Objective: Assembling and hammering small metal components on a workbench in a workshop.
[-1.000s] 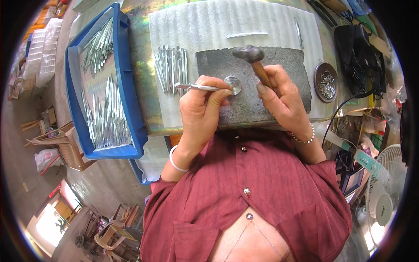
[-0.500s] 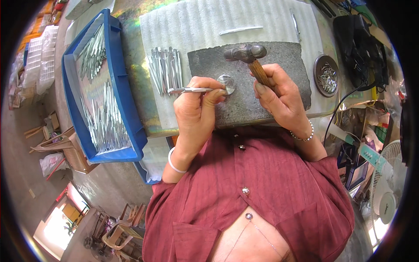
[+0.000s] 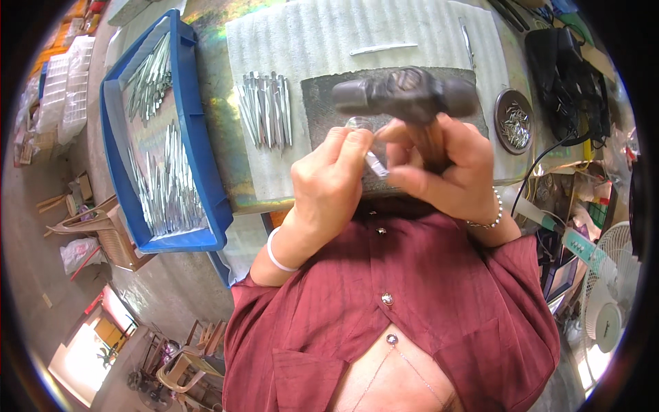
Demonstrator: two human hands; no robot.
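My left hand is closed in a pinch on a slim silvery metal strip, whose end sticks out towards my right hand. My right hand grips the wooden handle of a hammer, its dark head raised above the slab and slightly blurred. The thumb and forefinger of that hand come close to the strip; whether they touch it I cannot tell. Behind my left fingertips a small shiny round metal piece shows in part, on the dark stone slab.
White foam sheet lies under the slab, with a bundle of metal strips at left and a single strip behind. A blue tray of strips stands left. At right sit a round dish of small metal bits and a fan.
My left hand has turned, swinging the strip from pointing left to pointing towards my right hand. The hammer has risen, and my right hand has come nearer the left.
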